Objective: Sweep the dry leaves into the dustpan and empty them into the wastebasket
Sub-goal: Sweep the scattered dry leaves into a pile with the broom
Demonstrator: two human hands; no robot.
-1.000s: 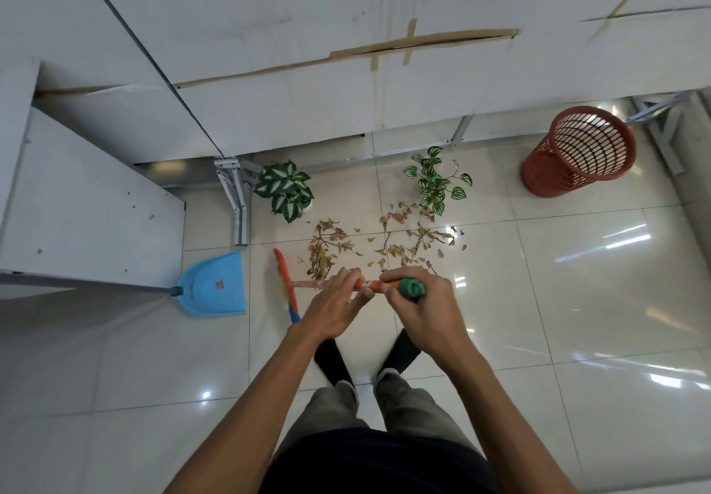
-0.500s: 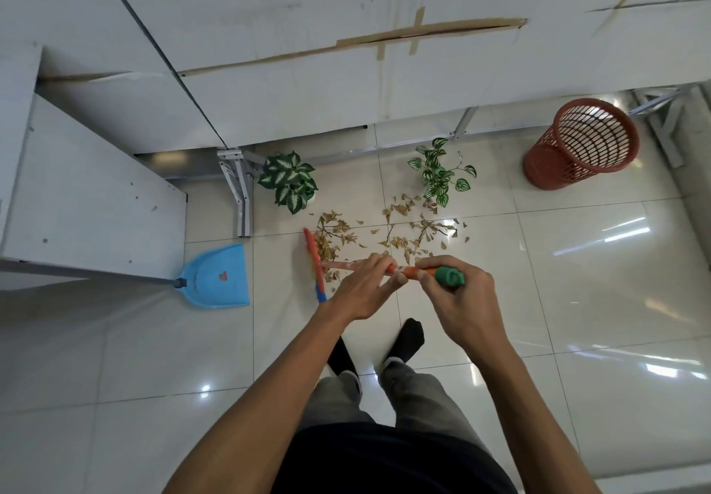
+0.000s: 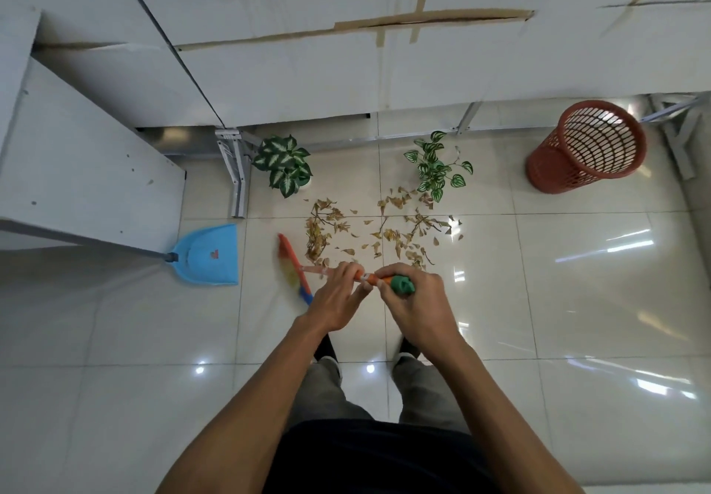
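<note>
Though crisp, dry leaves [image 3: 317, 239] nr broom [image 3: 291, 267]

Blue dustpan [image 3: 209, 255], orange broom handle [image 3: 367, 277] with green cap [image 3: 403, 285], brown dry leaves [image 3: 384, 232], red-brown mesh wastebasket [image 3: 588, 147], green-and-white variegated plants [image 3: 285, 165], glossy white floor tiles [image 3: 558, 262].

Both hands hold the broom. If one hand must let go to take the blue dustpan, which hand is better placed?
Probably the left hand: the dustpan lies on the floor to its side, while the right hand grips the green top end of the broom and could hold it alone.
</note>
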